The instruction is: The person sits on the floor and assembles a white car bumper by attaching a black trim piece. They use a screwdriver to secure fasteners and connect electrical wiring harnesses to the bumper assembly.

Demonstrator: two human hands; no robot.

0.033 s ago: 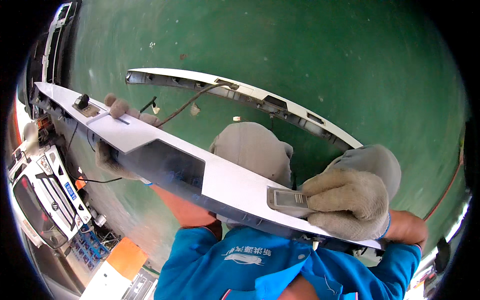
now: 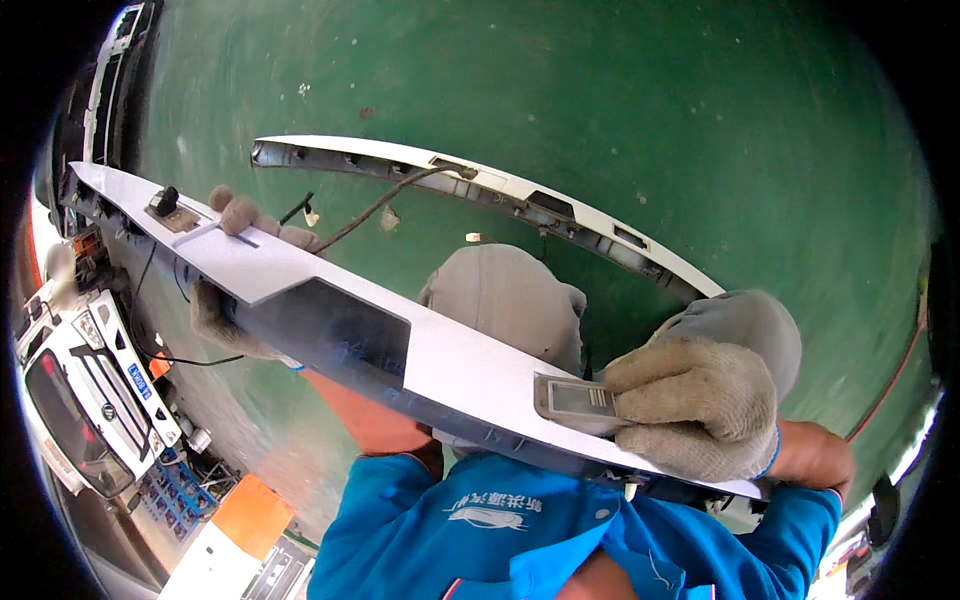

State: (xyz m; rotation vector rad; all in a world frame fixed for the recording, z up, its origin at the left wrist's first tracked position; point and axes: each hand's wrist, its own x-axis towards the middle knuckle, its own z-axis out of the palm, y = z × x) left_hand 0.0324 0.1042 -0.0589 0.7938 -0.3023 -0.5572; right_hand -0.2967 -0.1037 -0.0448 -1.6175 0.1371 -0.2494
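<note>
A long white car trim panel [image 2: 470,355] with a dark underside slants across my lap, its left end farther away. My left hand [image 2: 238,216], in a knitted glove, is wrapped around its left part, fingertips over the far edge and palm beneath. Close to those fingers, a small black fitting [image 2: 164,202] stands in a recess. My right hand [image 2: 700,400], also gloved, is closed at the panel's right part, fingers bent against the end of a rectangular lamp [image 2: 577,400] with a clear lens. The right hand hides whatever lies under it.
A second white trim panel [image 2: 600,225] lies on the green floor [image 2: 560,70] beyond my knees. A dark cable [image 2: 380,205] runs from it toward my left hand. A thin black wire [image 2: 190,361] hangs at left. Farther left stands a white truck [image 2: 95,395].
</note>
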